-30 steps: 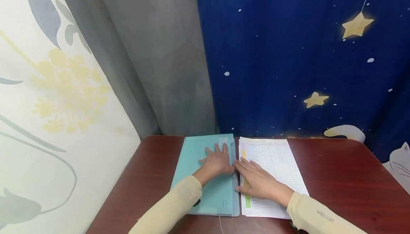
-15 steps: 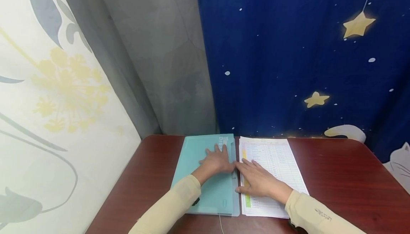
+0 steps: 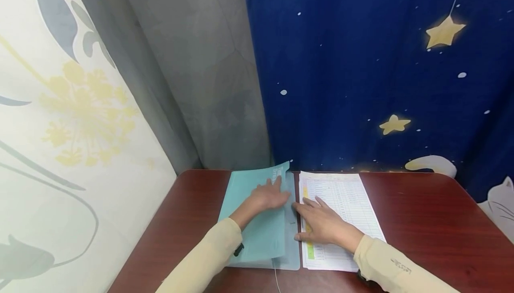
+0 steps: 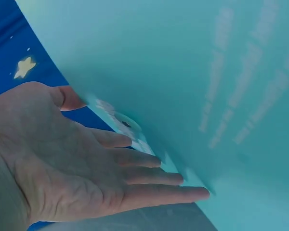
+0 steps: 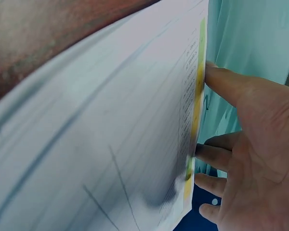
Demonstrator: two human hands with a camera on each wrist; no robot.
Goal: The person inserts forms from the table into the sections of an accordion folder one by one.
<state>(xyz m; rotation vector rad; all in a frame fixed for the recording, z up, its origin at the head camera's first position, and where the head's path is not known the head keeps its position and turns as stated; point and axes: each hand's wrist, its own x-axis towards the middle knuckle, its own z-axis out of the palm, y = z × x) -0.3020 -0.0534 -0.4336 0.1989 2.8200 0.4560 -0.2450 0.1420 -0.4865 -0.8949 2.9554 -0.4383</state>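
Observation:
A light-teal plastic folder [image 3: 250, 235] lies on the table, its front cover bent up along the right edge. My left hand [image 3: 266, 197] is on that cover, as the left wrist view shows: straight fingers [image 4: 149, 178] touch its outer face and the thumb tip tucks behind the raised edge, holding it between them. Under the cover shows a translucent inner sheet [image 3: 292, 239]. Beside the folder lies a stack of printed table sheets [image 3: 349, 195] with a yellow and green strip along the left side. My right hand [image 3: 321, 224] rests on these sheets, fingers spread near their left edge.
Both items lie on a dark red wooden table [image 3: 425, 221]. A thin white cord [image 3: 277, 279] runs from under the folder toward the front edge. Behind hang a grey curtain [image 3: 209, 83] and a blue curtain with stars [image 3: 341, 61]; a white patterned cloth [image 3: 80, 195] borders the left.
My left hand has moved slightly left and lifted the folder's right cover edge, which lay flat before. The inner sheet is more exposed. My right hand has stayed on the papers.

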